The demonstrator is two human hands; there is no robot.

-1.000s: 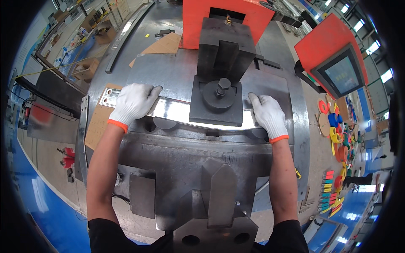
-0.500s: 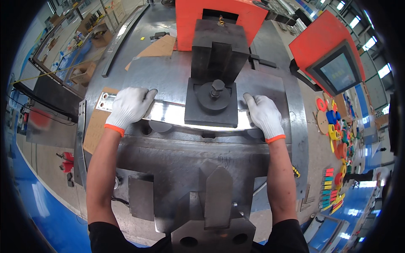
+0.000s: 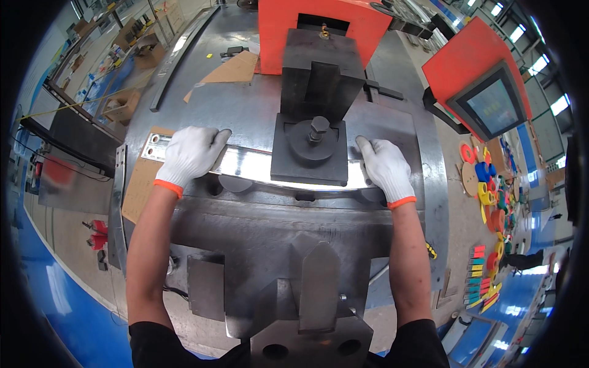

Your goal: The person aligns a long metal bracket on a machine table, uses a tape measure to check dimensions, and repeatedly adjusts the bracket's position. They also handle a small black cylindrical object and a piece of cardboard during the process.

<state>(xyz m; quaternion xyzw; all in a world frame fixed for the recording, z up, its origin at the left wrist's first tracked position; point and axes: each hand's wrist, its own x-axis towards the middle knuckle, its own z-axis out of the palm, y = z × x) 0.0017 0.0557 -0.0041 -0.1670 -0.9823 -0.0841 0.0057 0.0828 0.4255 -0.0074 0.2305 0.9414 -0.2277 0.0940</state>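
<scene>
A shiny metal bar [image 3: 245, 162] with holes near its left end lies crosswise on the steel machine table [image 3: 215, 110]. Its middle passes beneath the dark press head [image 3: 310, 147], a block with a round plate and a hex bolt on top. My left hand [image 3: 191, 152], in a white knit glove with an orange cuff, grips the bar left of the press head. Closed on the bar's right end is my right hand [image 3: 386, 162], gloved alike. The thumbs of both hands lie along the bar's far side, and their other fingers are partly hidden.
Behind the press head stands an orange machine body [image 3: 276, 37]. An orange control panel with a screen [image 3: 491, 104] is at the right. Cardboard [image 3: 138, 187] lies under the bar's left end, and another piece [image 3: 233, 69] lies farther back. A pointed steel block [image 3: 319, 282] rises near me.
Both hands keep their hold on the bar, and the bar stays under the press head. The whole view has shifted very slightly.
</scene>
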